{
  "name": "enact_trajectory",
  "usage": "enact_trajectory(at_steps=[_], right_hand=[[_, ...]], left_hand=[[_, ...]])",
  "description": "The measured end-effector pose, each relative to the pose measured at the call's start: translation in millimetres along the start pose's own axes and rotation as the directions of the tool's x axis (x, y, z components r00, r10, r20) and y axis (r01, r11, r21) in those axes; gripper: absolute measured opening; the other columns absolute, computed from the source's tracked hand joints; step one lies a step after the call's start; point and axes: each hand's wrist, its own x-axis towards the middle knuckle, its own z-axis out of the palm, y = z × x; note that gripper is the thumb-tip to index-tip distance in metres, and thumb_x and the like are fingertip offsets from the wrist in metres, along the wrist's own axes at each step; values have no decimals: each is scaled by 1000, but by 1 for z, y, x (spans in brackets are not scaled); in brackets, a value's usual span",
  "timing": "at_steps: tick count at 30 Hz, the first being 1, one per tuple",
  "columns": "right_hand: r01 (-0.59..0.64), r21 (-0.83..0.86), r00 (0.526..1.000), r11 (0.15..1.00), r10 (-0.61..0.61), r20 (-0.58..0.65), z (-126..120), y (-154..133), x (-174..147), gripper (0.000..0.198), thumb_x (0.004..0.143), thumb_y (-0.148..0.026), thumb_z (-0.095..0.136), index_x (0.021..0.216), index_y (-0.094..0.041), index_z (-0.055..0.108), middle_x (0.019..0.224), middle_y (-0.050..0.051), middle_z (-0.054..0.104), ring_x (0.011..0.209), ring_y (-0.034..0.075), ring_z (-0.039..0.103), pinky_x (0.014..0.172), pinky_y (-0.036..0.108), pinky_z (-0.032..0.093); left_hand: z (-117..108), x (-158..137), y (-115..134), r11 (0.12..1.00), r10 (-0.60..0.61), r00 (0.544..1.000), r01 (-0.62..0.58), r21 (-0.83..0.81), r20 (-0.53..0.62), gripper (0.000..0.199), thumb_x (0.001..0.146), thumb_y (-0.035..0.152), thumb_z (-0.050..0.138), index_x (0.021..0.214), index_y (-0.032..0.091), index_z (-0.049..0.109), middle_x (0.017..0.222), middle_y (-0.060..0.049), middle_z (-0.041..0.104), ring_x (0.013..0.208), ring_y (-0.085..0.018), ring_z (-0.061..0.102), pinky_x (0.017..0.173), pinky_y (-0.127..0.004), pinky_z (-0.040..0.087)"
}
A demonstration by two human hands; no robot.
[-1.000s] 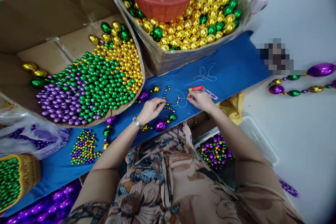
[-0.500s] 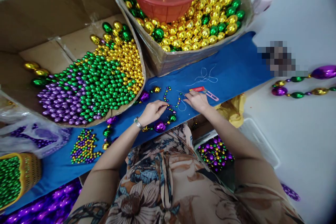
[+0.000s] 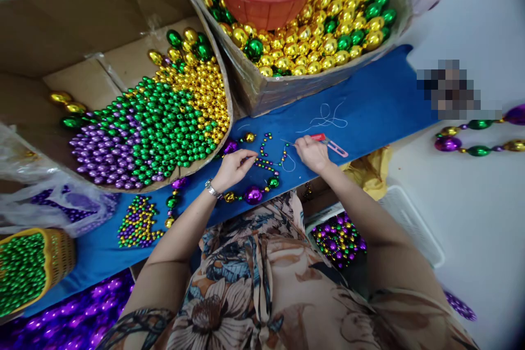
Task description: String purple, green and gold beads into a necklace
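Note:
My left hand (image 3: 235, 168), with a watch on its wrist, is closed in a pinch over the blue cloth; its fingertips are at a row of small beads (image 3: 266, 164), and what they grip is too small to make out. My right hand (image 3: 310, 153) pinches a thin, straight needle (image 3: 287, 143) that points left. Below the needle are a short line of small beads (image 3: 284, 156) and a loop of pale thread (image 3: 289, 163). A bead strand with a large purple bead (image 3: 253, 195) lies near the table edge. A pink-handled cutter (image 3: 337, 147) lies beside my right hand.
A cardboard box of purple, green and gold beads (image 3: 164, 126) stands left. Behind, another box of gold and green beads (image 3: 303, 46) holds a red basket (image 3: 266, 3). Loose thread (image 3: 328, 117) and a pile of small beads (image 3: 137, 223) lie on the blue cloth (image 3: 381, 93).
The whole view has shifted slightly right. My left hand has drawn a little left, away from my right hand, and more of the bead row shows beside its fingertips. My right hand still pinches the needle.

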Motion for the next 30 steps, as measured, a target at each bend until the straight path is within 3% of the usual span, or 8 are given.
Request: enact_trajectory(at_steps=[11, 16, 21, 25, 30], right_hand=[[-54, 225, 998, 973, 60, -20, -3, 1, -5, 34, 97, -48, 43, 109, -23, 62, 112, 8, 64, 88, 21, 61, 67, 28, 38], [-87, 155, 995, 984, 80, 54, -8, -7, -2, 34, 99, -41, 39, 112, -19, 60, 114, 13, 63, 90, 24, 63, 67, 30, 40], [-66, 118, 998, 991, 63, 30, -16, -6, -4, 36, 100, -37, 34, 115, -15, 57, 116, 16, 62, 97, 27, 63, 70, 32, 42], [-80, 153, 997, 985, 82, -6, -21, -2, -7, 36, 100, -39, 34, 115, -17, 57, 116, 15, 63, 93, 25, 63, 71, 31, 42], [-147, 139, 988, 979, 140, 62, -18, -10, -7, 37, 98, -46, 40, 114, -19, 59, 117, 14, 64, 89, 25, 66, 72, 32, 44]], left_hand=[[-1, 3, -5, 987, -106, 994, 101, -125, -31, 36, 91, 44, 55, 105, 16, 72, 89, -7, 75, 68, -15, 66, 63, -25, 52], [-1, 3, -4, 984, -110, 993, 104, -143, -37, 36, 90, 45, 55, 104, 16, 72, 87, -6, 75, 68, -15, 66, 63, -25, 52], [-1, 2, -6, 984, -115, 993, 109, -142, -38, 38, 91, 46, 54, 104, 16, 72, 88, -7, 75, 67, -15, 66, 63, -26, 52], [0, 3, -5, 982, -114, 993, 108, -155, -29, 38, 90, 46, 54, 104, 15, 72, 88, -7, 75, 69, -15, 67, 63, -25, 52], [2, 3, -1, 983, -115, 993, 110, -145, -24, 38, 90, 46, 55, 104, 15, 72, 89, -7, 75, 69, -16, 67, 64, -26, 52]])
